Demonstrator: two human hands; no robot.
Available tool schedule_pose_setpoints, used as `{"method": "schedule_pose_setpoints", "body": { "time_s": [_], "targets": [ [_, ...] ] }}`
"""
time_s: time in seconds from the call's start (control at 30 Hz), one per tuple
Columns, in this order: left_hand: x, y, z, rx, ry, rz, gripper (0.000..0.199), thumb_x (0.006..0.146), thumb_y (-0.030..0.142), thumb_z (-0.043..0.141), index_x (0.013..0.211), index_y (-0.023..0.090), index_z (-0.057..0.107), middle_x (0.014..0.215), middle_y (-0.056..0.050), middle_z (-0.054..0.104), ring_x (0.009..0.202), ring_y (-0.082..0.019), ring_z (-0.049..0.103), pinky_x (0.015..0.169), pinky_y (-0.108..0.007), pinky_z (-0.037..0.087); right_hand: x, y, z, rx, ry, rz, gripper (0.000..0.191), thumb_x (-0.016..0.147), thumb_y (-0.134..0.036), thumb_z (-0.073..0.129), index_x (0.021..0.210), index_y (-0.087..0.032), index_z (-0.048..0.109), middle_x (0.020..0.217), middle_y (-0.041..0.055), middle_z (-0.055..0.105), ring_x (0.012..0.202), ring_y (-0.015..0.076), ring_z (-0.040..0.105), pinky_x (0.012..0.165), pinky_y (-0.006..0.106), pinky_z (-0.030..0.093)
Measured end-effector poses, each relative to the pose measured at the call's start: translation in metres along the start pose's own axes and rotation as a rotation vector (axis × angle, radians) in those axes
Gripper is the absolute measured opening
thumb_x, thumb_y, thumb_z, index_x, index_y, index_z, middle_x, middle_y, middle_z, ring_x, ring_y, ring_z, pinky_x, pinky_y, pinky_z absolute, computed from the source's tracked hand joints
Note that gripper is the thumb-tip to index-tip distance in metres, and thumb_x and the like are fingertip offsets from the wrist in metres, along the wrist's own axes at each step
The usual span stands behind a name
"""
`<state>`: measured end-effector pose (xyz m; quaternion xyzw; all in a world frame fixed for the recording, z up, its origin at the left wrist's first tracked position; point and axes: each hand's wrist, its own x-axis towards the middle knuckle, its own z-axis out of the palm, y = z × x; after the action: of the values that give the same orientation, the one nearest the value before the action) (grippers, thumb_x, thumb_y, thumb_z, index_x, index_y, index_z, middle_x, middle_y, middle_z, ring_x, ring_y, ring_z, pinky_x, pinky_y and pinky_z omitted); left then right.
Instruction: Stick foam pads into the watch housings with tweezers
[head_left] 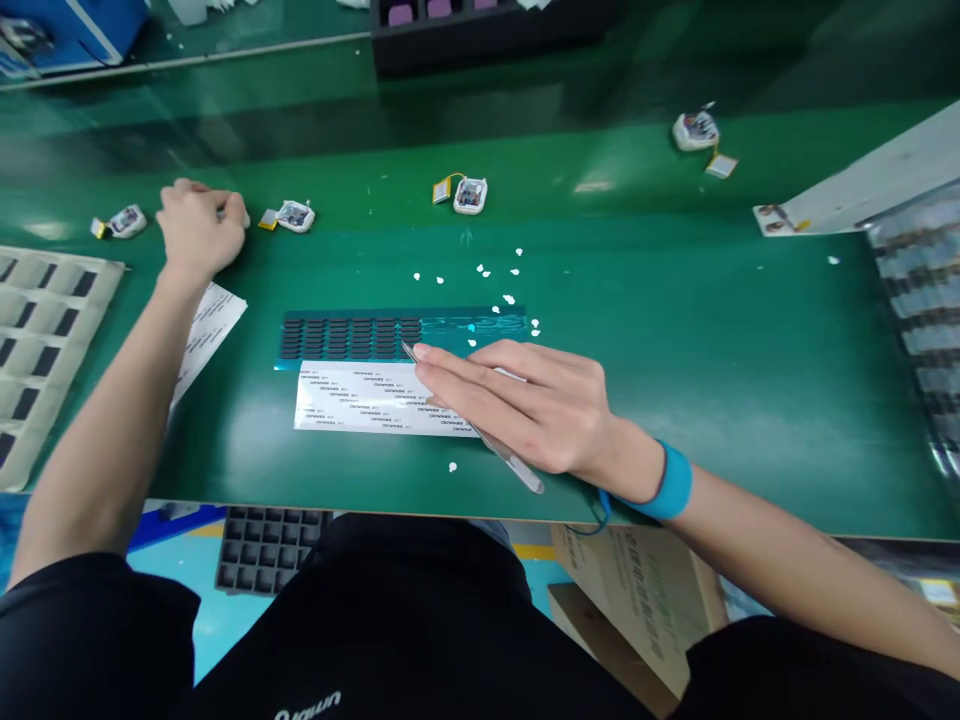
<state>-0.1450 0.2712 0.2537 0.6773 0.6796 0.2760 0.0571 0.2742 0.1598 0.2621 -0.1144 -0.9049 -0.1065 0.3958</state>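
My right hand (pixel 544 405) is closed around a pair of metal tweezers (pixel 517 468). Their tips touch or hover just over the right end of rows of small dark pads on a blue-green film strip (pixel 472 322); I cannot tell which. Below the strip lies a printed white backing sheet (pixel 360 398), partly under my right hand. My left hand (pixel 201 225) is closed at the far left, fingers curled, and what it holds, if anything, is hidden. Beside it sit two small white-cased circuit units with batteries, a left one (pixel 127 221) and a right one (pixel 295 216).
Farther off lie another circuit unit (pixel 470 196) and one at the right (pixel 696 131). Small white dots of scrap (pixel 481 268) are scattered around the strip. A pale tray (pixel 90 275) stands at left, a second printed sheet (pixel 214 325) under my left forearm, a white panel (pixel 855 190) at right.
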Motion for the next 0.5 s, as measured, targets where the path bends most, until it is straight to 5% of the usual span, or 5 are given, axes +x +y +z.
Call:
{"method": "schedule_pose_setpoints", "body": {
  "time_s": [0.1,0.17,0.33,0.43,0.5],
  "targets": [
    [-0.004,0.010,0.011,0.027,-0.046,0.016,0.027,0.105,0.035,0.075,0.129,0.022,0.071,0.137,0.004,0.068,0.147,-0.023,0.050,0.134,-0.058,0.027,-0.001,0.001,0.001,0.000,0.002,0.000,0.018,0.107,-0.009,0.066,0.122,-0.007,0.076,0.127,0.0070,0.081,0.084,0.0154,0.073,0.069,0.029,0.064],
    [0.001,0.013,0.017,-0.021,-0.101,0.032,0.021,0.102,0.032,0.079,0.119,0.023,0.071,0.115,0.015,0.070,0.133,-0.011,0.052,0.135,-0.046,0.025,-0.002,0.001,0.003,0.000,-0.003,0.001,0.018,0.107,-0.010,0.067,0.122,-0.008,0.076,0.127,0.0060,0.081,0.084,0.0148,0.072,0.068,0.028,0.063],
    [0.009,0.026,0.022,-0.240,-0.109,0.028,0.054,0.085,0.053,0.096,0.096,0.018,0.056,0.076,0.019,0.066,0.085,-0.004,0.056,0.089,-0.026,0.052,-0.004,0.003,0.011,0.077,0.115,0.047,0.025,0.117,-0.024,0.049,0.107,-0.016,0.070,0.117,0.0045,0.084,0.089,0.0176,0.073,0.067,0.031,0.064],
    [-0.018,0.065,0.025,-0.448,-0.155,0.087,0.058,0.092,0.072,0.081,0.104,0.022,0.053,0.084,0.015,0.076,0.074,-0.006,0.064,0.067,-0.027,0.057,-0.005,0.004,0.015,0.217,0.173,0.128,0.026,0.116,-0.016,0.039,0.107,-0.018,0.064,0.116,0.0074,0.083,0.091,0.0174,0.076,0.070,0.031,0.064],
    [-0.050,0.106,0.027,-0.679,-0.212,0.166,0.049,0.093,0.062,0.086,0.106,0.023,0.059,0.092,0.007,0.081,0.066,-0.009,0.067,0.055,-0.028,0.056,-0.005,0.004,0.016,0.268,0.185,0.197,0.024,0.115,-0.012,0.040,0.115,-0.015,0.064,0.105,0.0083,0.083,0.088,0.0163,0.077,0.070,0.030,0.062]
  ]
}}
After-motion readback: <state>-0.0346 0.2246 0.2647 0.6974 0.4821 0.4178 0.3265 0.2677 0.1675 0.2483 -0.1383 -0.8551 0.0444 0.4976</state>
